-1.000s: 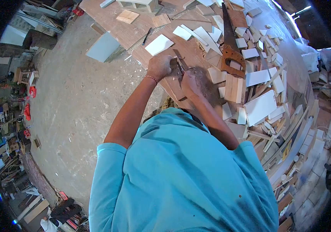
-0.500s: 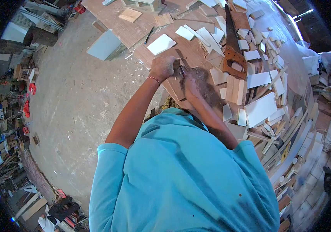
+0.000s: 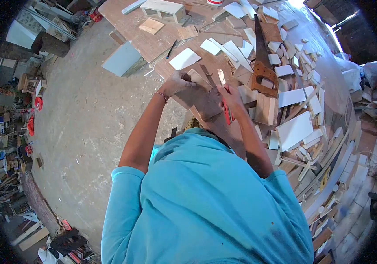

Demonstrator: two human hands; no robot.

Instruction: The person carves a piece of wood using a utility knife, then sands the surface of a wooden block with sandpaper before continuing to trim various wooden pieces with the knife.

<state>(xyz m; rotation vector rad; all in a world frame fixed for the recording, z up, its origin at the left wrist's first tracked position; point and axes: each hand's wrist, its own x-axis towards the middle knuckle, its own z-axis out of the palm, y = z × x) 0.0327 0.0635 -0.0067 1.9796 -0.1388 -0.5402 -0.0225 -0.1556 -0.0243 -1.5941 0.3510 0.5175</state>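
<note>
In the head view, my left hand (image 3: 176, 84) is closed around the left edge of a brown wooden piece (image 3: 201, 99), which stands tilted over the near edge of the worktable. My right hand (image 3: 232, 97) grips a red utility knife (image 3: 227, 113). Its bright blade (image 3: 221, 76) points away from me, just to the right of the wooden piece and apart from it. A white block (image 3: 184, 59) lies beyond my left hand. Right of my right hand, a handsaw (image 3: 265, 79) with a wooden handle rests on offcuts.
White and bare wood offcuts (image 3: 295, 127) are heaped along the table's right side. A small wooden frame (image 3: 163, 10) and a dark pen (image 3: 171, 49) sit farther back. A pale panel (image 3: 121, 59) leans at the left table edge above the concrete floor (image 3: 96, 123).
My hands have moved apart. The right went right and now shows the red knife with its blade up. The wooden piece has turned its broad face into view.
</note>
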